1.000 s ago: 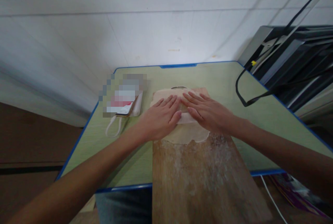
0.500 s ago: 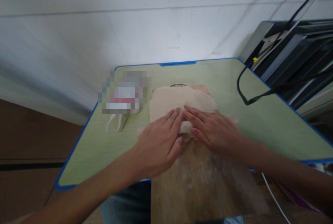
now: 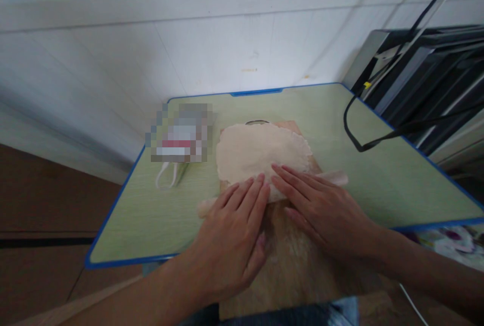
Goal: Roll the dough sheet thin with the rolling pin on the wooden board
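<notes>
Head view: pale rolling pin (image 3: 335,178) lies crosswise under both hands, at the near edge of a thin dough sheet (image 3: 260,149). Long axis runs left to right, slightly slanted, right end farther from the person than the left. Only the two ends show clearly; the middle is covered by fingers, and in the gap between the hands pin and dough are hard to tell apart.

Left hand (image 3: 236,225): palm down, fingers straight and close together, thumb lower and off to the inner side; laid over the pin's left part, not wrapped round it. Right hand (image 3: 321,205): same flat pose, fingers slightly spread and angled inward, over the pin's right part. Neither is nearer, both are on it. Fingertips of the two hands are near each other but apart, pointing away from the person; most of the dough lies beyond them. How hard they press, can't tell.

Dough sits on a wooden cutting board (image 3: 295,260), floury at the near part, reaching past the bench (image 3: 378,179) edge toward the person's jeans (image 3: 321,314). Pixelated phone-like item (image 3: 177,137) left of the dough, white strap (image 3: 158,177) beside it. Black cable (image 3: 353,137) loops at right.
</notes>
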Motion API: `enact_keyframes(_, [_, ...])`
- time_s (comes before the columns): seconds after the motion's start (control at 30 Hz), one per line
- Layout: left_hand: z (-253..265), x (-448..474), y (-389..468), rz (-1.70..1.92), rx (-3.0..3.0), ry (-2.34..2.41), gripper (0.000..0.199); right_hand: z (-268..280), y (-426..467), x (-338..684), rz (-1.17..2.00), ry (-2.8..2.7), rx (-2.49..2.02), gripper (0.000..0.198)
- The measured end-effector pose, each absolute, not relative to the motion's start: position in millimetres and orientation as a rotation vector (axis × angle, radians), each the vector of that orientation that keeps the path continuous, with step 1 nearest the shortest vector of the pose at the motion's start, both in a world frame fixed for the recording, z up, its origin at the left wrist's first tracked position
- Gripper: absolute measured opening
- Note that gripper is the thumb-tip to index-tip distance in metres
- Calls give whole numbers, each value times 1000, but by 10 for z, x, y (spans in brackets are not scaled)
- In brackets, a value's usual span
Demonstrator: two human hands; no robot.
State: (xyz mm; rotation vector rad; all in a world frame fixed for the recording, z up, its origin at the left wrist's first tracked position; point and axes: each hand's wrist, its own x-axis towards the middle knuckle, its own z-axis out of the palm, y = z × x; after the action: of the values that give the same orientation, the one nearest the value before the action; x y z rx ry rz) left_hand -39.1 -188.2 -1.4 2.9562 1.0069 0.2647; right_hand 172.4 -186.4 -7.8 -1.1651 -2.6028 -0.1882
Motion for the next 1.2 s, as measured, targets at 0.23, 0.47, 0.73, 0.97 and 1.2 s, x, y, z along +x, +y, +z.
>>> enact_keyframes(0.23, [-5, -511, -1736, 146, 2988, 922, 58, -107, -1725, 1951, -110, -2720, -991, 47])
enact_keyframes(0.47, [31, -516, -980, 166, 2968, 1138, 55, -84, -942, 2110, -103, -2721, -990, 47])
enact_keyframes(0.73, [85, -665, -833, 24, 2864, 1030, 54, -37, -678, 2221, 335, -2717, -941, 51])
enact_keyframes(0.97, [130, -778, -938, 56, 2736, 878, 57, 13, -785, 2239, 566, -2723, -965, 52])
enact_keyframes(1.2, [197, -872, -891, 149, 2490, 741, 49, 73, -828, 2311, 795, -2692, -914, 45])
